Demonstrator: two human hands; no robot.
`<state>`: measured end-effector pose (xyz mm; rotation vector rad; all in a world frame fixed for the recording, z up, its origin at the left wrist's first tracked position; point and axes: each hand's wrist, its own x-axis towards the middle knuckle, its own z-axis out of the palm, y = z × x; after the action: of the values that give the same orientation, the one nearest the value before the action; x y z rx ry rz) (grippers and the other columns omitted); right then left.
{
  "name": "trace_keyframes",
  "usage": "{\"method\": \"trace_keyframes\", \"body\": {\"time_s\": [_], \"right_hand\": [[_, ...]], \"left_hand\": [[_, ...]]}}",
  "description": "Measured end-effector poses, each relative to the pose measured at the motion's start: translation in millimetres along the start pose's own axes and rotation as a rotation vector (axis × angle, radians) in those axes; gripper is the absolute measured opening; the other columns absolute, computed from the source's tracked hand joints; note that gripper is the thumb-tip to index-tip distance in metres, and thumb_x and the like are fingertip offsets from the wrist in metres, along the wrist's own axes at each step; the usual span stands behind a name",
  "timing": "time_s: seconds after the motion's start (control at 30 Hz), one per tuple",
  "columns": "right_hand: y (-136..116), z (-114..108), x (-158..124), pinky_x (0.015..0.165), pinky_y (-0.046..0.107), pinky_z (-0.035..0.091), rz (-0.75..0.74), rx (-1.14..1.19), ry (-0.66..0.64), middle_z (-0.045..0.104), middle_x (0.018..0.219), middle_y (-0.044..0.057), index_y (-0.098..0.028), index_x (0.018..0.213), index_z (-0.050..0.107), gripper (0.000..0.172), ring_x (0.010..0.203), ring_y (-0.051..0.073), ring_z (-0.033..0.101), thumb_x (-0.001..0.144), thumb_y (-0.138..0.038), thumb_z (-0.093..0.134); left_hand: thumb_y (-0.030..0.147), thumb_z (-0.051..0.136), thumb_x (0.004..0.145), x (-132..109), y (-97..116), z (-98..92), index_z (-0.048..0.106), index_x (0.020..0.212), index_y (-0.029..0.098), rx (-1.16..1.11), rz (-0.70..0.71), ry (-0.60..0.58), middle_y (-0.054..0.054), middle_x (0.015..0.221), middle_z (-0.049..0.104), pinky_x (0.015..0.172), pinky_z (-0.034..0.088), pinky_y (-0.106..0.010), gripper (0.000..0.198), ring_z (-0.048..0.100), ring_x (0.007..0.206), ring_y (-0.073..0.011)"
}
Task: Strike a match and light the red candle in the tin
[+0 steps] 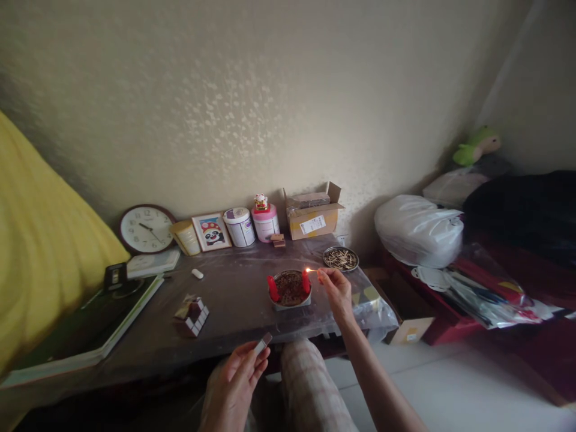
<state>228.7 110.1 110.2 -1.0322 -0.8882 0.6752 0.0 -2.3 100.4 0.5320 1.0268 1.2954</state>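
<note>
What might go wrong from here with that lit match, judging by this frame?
The thin lit match, held at the short red candle, is small, so it may burn the right hand pinching it.
If dropped, it could scorch the clear plastic sheet spread underneath.
A stray ember might also reach the pale, match-like sticks in the round, shallow dish nearby.
</note>
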Motion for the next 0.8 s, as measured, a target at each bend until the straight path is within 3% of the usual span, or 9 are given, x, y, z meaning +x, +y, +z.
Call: {"method": "trace_keyframes", "body": {"time_s": [0.8], "right_hand": [[9,9,5,0.061,0.026,0.045,0.034,-0.001,-0.019,0.065,0.067,0.001,-0.016,0.072,0.066,0.032,0.061,0.014,0.055,0.069,-0.047,0.072]], "left_hand": [[0.042,0.087,0.052,7,-1,-6.7,0.077,0.084,0.017,-0.005,-0.015,-0.002,-0.009,0.089,0.077,0.081,0.052,-0.029,0.042,0.069,0.088,-0.0208]]}}
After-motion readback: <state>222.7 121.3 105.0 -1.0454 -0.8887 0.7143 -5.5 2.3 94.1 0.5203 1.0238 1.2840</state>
